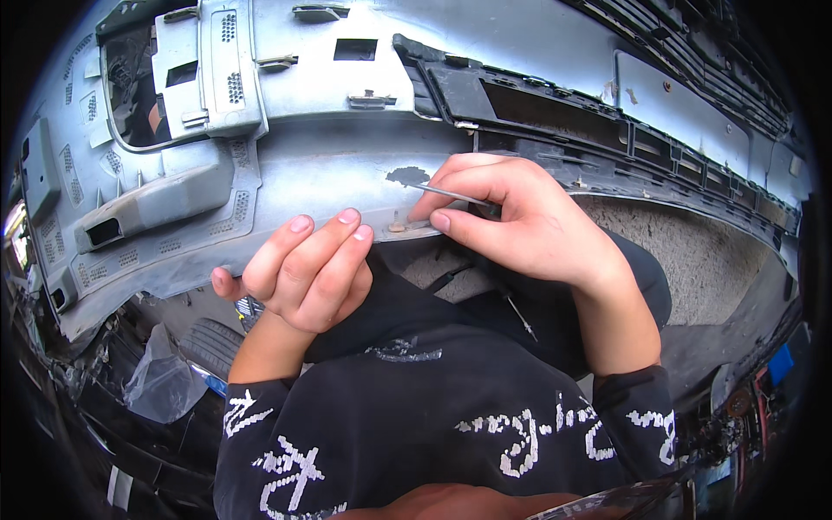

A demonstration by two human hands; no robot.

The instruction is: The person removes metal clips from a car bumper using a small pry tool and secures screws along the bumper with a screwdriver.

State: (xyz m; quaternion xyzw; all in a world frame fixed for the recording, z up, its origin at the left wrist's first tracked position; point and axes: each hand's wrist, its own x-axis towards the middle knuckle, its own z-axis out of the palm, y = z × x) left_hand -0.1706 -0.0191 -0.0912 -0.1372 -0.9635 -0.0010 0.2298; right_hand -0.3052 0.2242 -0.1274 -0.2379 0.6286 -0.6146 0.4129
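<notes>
A thin metal rod [446, 193] lies against the lower edge of the grey bumper [329, 165], beside a dark bare patch [407, 175]. The right hand [520, 221] pinches the rod in its grip; the left hand [308, 269], fingers curled and holding nothing, presses the same edge. Gravel ground [685, 251] lies open to the right.

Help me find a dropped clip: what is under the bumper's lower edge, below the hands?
Under the bumper edge lie the person's dark-clothed lap, a thin metal rod and, further left, a tyre. The hands and clothing cover the rest.
</notes>
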